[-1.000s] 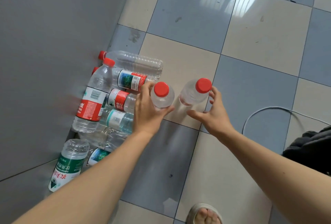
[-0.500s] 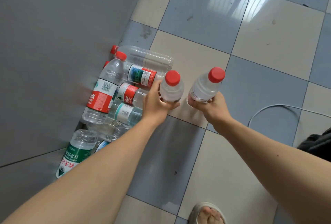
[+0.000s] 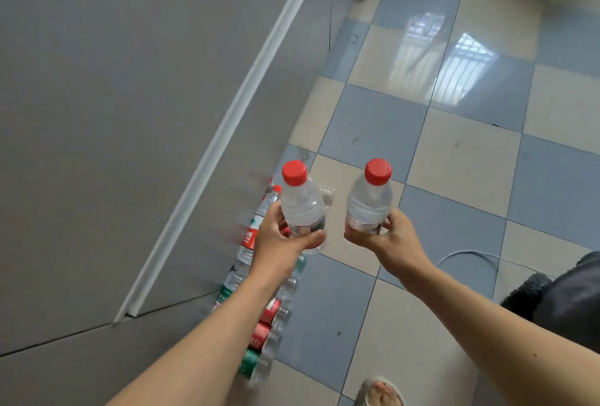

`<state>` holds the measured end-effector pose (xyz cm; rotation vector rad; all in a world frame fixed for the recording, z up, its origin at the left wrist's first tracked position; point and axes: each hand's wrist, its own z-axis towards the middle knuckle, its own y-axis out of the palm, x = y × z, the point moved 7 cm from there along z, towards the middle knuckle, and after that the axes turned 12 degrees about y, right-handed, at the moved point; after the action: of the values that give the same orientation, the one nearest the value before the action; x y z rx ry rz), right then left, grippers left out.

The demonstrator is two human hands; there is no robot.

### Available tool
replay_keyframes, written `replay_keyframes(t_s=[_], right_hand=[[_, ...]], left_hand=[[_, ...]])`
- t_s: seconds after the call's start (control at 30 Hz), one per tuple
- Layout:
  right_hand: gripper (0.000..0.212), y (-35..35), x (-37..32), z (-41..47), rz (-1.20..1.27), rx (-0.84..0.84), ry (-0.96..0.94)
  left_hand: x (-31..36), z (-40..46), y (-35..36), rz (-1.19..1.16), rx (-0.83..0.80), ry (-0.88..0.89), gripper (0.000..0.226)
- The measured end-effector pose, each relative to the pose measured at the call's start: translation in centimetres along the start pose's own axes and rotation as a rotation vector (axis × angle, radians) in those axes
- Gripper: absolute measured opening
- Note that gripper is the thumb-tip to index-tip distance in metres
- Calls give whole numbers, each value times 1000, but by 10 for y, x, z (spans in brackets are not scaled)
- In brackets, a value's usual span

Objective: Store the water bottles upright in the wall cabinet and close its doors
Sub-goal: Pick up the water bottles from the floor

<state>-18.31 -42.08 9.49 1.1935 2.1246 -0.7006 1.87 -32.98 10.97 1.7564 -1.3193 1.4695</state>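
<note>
My left hand (image 3: pixel 281 240) grips a clear water bottle (image 3: pixel 300 202) with a red cap, held upright above the floor. My right hand (image 3: pixel 383 238) grips a second red-capped bottle (image 3: pixel 371 198), also upright, a little to the right. Below my left arm a heap of several more bottles (image 3: pixel 263 324) with red and green labels lies on the floor against the grey wall panel (image 3: pixel 113 113). The heap is blurred and partly hidden by my arm. No cabinet doors show.
A white vertical strip (image 3: pixel 227 133) runs along the grey panel. The floor (image 3: pixel 454 178) is blue and beige tile. A white cable (image 3: pixel 467 256) curls at right beside a dark bundle (image 3: pixel 565 301). My sandalled foot (image 3: pixel 380 392) is at the bottom edge.
Both hands have lifted their bottles off the floor and the view has risen and tilted up. The right hand closed around its bottle between the first and second frames.
</note>
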Motion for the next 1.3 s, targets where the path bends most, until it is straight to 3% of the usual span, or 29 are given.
replay_keyframes(t_s=[0.3, 0.77, 1.03, 1.17, 1.3], right_hand=[[53, -24, -223, -170, -18, -59, -265], [55, -24, -529, -450, -77, -190, -672], [49, 68, -656, -577, -45, -393, -898], [52, 130, -707, -646, -21, -468, -1002], [52, 190, -755, -722, 12, -563, -1085]], left_hand=[[248, -68, -68, -159, 64, 128, 67], [612, -218, -199, -236, 308, 584, 62], [731, -306, -341, -200, 547, 747, 74], [786, -363, -428, -136, 665, 852, 64], [837, -412, -509, -106, 798, 955, 69]])
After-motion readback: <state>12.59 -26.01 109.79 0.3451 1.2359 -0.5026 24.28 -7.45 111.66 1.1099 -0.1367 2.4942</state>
